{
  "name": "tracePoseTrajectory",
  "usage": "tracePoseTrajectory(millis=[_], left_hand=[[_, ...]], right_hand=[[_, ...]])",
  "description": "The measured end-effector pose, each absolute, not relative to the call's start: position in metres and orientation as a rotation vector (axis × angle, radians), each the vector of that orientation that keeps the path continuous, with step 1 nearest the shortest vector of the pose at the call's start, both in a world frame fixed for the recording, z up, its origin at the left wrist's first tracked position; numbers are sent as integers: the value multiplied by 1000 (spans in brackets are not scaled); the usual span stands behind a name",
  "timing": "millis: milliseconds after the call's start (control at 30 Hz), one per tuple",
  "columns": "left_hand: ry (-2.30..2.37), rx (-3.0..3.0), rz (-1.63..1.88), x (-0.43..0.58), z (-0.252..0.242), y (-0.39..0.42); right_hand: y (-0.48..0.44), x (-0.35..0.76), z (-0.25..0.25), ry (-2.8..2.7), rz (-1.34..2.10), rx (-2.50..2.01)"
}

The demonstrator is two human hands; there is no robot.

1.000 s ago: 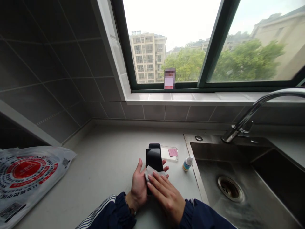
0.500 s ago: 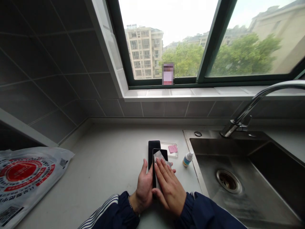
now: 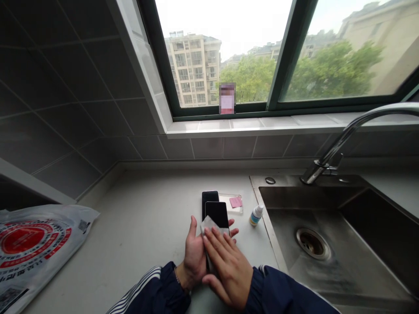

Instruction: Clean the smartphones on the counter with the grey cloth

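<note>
Take the sink as the mark. Well to its left, at the near side of the desk, the left hand lies palm up, half open, with its thumb standing away. It has hold of a black phone from beneath, and its fingertips show past the phone's right edge. The right hand is open and flat, fingers straight and close together, thumb apart; it presses a pale cloth onto the phone's dark face.

Also left of the sink, beyond the held phone and partly hidden by it, is a second phone, with a clear case at its right side. A pink square shows on the case. Nearer the sink, just beside its left rim, a small white-capped bottle stands upright. A tap rises at the sink's back edge. Farthest left of the sink, a plastic bag with red printing lies at the desk's end.
</note>
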State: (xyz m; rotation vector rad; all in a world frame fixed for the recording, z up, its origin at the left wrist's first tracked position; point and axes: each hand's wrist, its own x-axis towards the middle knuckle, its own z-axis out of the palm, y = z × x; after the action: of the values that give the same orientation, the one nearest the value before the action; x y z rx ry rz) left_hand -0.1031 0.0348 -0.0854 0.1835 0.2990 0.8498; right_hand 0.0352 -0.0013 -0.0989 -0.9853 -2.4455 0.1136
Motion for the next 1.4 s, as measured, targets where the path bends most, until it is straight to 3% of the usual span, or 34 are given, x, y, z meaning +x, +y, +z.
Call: tracePoseTrajectory(millis=[633, 967, 1267, 1400], left_hand=[[280, 244, 954, -106, -85, 39], [274, 335, 887, -109, -79, 36], [220, 409, 983, -108, -73, 42], [255, 409, 1026, -109, -71, 45]], right_hand=[[-6, 34, -107, -2366, 172, -1066], [-15, 37, -122, -2139, -154, -999], [-11, 49, -108, -1799, 96, -996], [-8, 55, -110, -1493, 542, -1134]])
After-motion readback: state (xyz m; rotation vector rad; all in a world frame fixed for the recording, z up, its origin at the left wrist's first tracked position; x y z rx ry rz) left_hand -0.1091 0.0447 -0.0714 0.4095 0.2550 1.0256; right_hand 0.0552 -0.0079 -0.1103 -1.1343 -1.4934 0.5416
